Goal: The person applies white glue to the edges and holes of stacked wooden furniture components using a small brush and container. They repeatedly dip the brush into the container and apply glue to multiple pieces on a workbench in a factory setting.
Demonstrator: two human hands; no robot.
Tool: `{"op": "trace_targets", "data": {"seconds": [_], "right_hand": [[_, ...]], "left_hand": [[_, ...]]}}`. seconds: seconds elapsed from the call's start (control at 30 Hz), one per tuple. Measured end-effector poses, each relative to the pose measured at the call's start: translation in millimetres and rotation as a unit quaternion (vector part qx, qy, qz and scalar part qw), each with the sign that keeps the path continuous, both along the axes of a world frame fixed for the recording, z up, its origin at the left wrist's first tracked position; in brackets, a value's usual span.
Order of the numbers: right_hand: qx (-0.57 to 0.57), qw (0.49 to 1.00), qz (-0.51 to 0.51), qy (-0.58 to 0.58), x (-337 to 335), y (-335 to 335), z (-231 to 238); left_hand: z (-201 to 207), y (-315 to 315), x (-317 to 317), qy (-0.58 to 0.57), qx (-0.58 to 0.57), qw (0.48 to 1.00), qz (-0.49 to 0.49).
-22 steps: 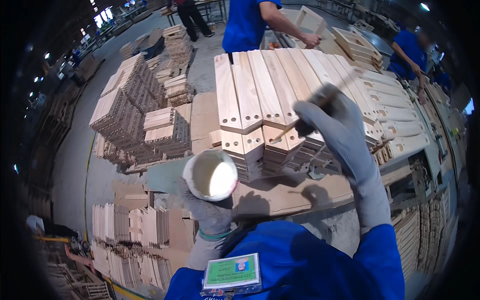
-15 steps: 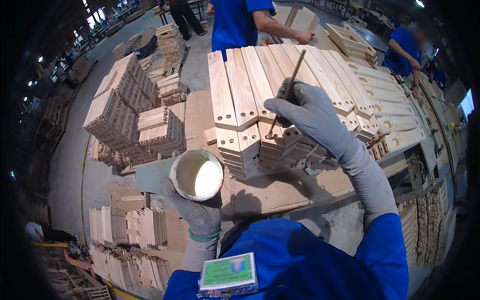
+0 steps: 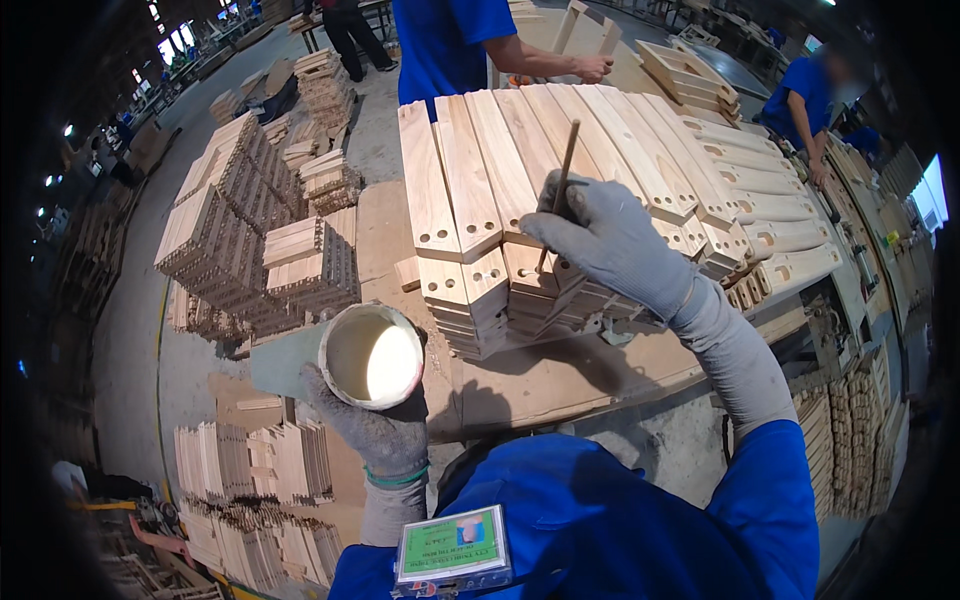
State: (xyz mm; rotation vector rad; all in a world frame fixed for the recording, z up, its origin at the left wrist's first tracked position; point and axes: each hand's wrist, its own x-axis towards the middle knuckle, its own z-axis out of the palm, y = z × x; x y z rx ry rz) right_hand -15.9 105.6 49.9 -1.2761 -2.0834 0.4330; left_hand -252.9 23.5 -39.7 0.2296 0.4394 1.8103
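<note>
My gloved left hand (image 3: 385, 435) is closed around a round cup (image 3: 340, 340) of white liquid, tilted so its inside shows. In my gloved right hand (image 3: 625, 245), a thin brown stick (image 3: 571, 150) is pinched between fingers and thumb. Its lower tip touches the end of a wooden block (image 3: 528, 262), at or beside a drilled hole. Whitish liquid shows around some neighbouring holes. Long pale wooden pieces (image 3: 515, 140) lie side by side above these blocks, each with holes at its near end.
Curved slatted wooden parts (image 3: 775, 205) lie right of the row. A brown board-covered table (image 3: 490, 395) supports the work. Stacked wooden pieces (image 3: 215, 220) stand on the floor at left. A co-worker in a blue shirt (image 3: 455, 45) works across the table; another person (image 3: 800, 100) is at far right.
The stick's tip has shifted right along the block end to the neighbouring hole, and the stick stands more upright. The whole view has shifted slightly. My left hand keeps hold of the cup.
</note>
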Motion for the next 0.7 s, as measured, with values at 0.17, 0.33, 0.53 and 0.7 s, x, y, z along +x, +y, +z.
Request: {"op": "trace_targets", "data": {"seconds": [0.17, 0.33, 0.53, 0.7], "right_hand": [[0.148, 0.983, 0.037, -0.106, 6.5, 5.6, -6.3], [0.146, 0.985, 0.078, -0.048, -3.0, 8.3, -6.6], [0.049, 0.997, 0.059, -0.020, -11.1, 1.9, 5.5], [0.046, 0.997, 0.063, -0.001, -7.7, 2.4, 6.8]], "left_hand": [[1.5, -2.0, -3.0, -0.037, 0.015, 0.999, -0.023], [2.1, -3.8, -1.9, -0.021, -0.002, 1.000, -0.023], [2.5, -5.4, 5.2, 0.006, 0.005, 1.000, -0.026], [-3.7, 1.5, 15.7, 0.046, -0.006, 0.999, -0.029]]}}
